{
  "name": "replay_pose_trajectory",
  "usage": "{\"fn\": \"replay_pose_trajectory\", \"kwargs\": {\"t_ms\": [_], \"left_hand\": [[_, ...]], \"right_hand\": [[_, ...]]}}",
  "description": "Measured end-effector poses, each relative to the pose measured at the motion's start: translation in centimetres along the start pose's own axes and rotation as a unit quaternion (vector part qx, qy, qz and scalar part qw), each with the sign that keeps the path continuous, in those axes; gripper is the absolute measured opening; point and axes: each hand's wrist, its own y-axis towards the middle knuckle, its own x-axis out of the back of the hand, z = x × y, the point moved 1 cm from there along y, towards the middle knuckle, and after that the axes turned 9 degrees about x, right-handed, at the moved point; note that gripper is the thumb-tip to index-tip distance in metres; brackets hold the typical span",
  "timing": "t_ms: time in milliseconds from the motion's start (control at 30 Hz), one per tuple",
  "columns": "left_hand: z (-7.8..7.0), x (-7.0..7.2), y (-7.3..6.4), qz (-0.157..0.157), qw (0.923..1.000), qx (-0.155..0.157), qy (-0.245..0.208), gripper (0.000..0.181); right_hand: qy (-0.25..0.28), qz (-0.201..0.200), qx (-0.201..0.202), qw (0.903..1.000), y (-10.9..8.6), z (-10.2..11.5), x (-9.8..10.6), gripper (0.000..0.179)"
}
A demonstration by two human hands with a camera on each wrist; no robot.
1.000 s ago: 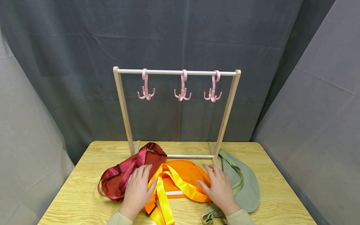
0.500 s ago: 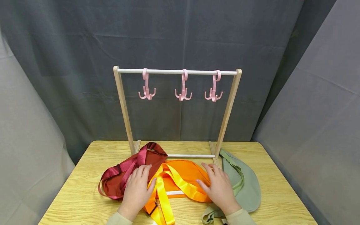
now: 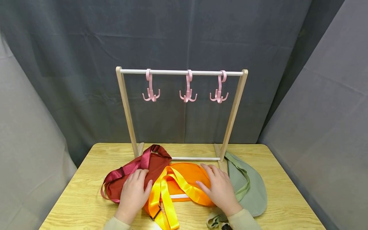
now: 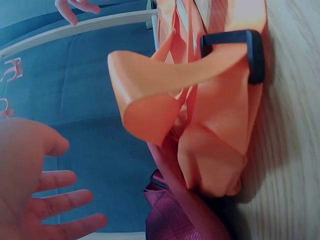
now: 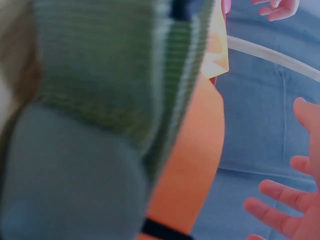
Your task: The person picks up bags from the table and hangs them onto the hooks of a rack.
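A soft orange bag [image 3: 193, 174] is lying near and central on the wood-grained bench [image 3: 72, 195], its smooth, glossy yellow strap [image 3: 170, 209] looping across a white zipper [image 3: 179, 196]. On its left, a dark red bag [image 3: 158, 166] is resting against it, showing satiny crimson webbing [image 3: 145, 159]; on its right, a flat, rounded sage-green bag [image 3: 255, 191] is trailing a ribbed strap [image 5: 100, 65]. The left hand [image 3: 133, 193] is hovering by the red and orange cloth, the right hand [image 3: 220, 190] by the orange bag's right end, both holding their fingers loosely spread and gripping nothing. Farther back, a wooden rack [image 3: 127, 111] is carrying three pink pronged hooks [image 3: 188, 86].
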Motion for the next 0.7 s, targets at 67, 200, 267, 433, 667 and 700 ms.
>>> {"fn": "replay_pose_trajectory", "kwargs": {"t_ms": [67,200,267,433,667,700], "left_hand": [[0.3,0.1,0.0,0.001,1.0,0.005,0.001,0.039],[1.0,0.1,-0.1,0.008,0.9997,0.022,0.006,0.04],[1.3,0.3,0.0,0.009,0.9995,0.028,0.008,0.04],[2.0,0.6,-0.1,0.022,0.9986,0.046,0.016,0.041],[3.0,0.5,-0.2,0.051,0.9956,0.075,0.025,0.044],[3.1,0.5,-0.3,0.051,0.9955,0.075,0.025,0.044]], "right_hand": [[-0.003,0.0,0.003,1.0,0.4,0.2,0.1,0.067],[-0.005,0.009,0.005,0.9999,1.1,0.6,0.3,0.067],[-0.002,0.014,0.004,0.9999,1.4,0.8,0.3,0.067],[0.013,0.01,0.009,0.9998,2.2,1.3,0.0,0.07],[0.019,0.001,0.022,0.9996,3.0,2.0,-0.6,0.07],[0.021,0.003,0.022,0.9995,3.1,2.1,-0.6,0.069]]}}
